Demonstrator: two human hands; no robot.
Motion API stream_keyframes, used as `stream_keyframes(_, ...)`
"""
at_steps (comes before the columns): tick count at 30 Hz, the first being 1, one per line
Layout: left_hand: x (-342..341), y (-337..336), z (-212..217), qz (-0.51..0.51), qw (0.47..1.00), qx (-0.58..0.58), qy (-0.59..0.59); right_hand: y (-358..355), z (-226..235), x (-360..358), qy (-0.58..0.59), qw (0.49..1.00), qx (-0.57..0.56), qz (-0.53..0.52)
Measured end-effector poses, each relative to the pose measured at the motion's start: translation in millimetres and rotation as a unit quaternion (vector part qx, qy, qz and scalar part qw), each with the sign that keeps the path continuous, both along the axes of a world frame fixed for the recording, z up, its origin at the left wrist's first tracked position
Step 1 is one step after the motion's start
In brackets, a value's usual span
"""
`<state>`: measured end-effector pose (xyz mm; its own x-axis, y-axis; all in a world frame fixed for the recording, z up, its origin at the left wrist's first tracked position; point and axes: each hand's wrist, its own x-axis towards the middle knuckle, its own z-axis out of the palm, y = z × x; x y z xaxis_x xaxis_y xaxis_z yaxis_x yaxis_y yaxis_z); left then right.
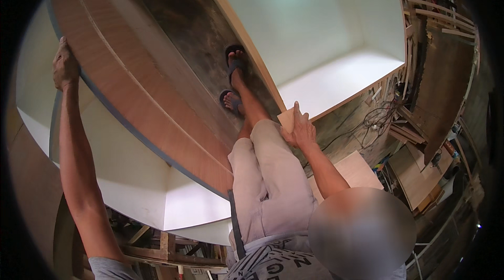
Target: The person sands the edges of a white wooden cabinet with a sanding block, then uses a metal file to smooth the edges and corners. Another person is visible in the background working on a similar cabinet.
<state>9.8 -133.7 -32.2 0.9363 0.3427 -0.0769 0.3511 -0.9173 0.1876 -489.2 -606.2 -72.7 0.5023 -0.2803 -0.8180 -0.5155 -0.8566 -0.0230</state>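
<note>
Two hands visible: left hand (65, 64) clamped on edge of wood panel (142, 80), panel's length running away toward lower right; co-worker's hand (299, 128) pinching small wood block (287, 118) (wearer's right hand out of sight).

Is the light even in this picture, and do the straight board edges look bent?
Head view: light is uneven, with a bright patch on the white panel and dim clutter at right; the brown board under the left hand curves strongly; the corners are black.

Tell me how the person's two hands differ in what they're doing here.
The left hand is stretched far out, gripping the edge of the big brown wooden panel; the right hand stays close in, pinching a small pale wooden piece. The left arm is straight, the right bent. Both are bare and closed on wood.
</note>
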Motion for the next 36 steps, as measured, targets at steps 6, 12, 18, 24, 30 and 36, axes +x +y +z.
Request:
stream_keyframes(6,-2,7,-8,-0.041,0.998,-0.028,-0.049,-14,-15,-41,-0.027,0.999,-0.002,0.034)
stream_keyframes(12,3,15,-7,-0.02,0.998,-0.059,-0.012,-15,-15,-80,-0.055,0.998,-0.011,0.032)
stream_keyframes(18,8,26,-13,-0.03,0.997,-0.069,-0.009,-26,4,-123,0.06,0.998,-0.012,-0.023)
stream_keyframes(24,8,27,-11,-0.05,0.996,-0.072,0.009,2,4,-167,-0.005,0.928,-0.094,-0.36)
stream_keyframes(30,8,36,-18,-0.08,0.994,-0.072,-0.006,25,-23,-141,-0.05,0.901,-0.095,-0.42)
stream_keyframes(36,22,90,-30,-0.067,0.991,-0.118,0.003,6,-39,-131,-0.134,0.873,-0.116,-0.454)
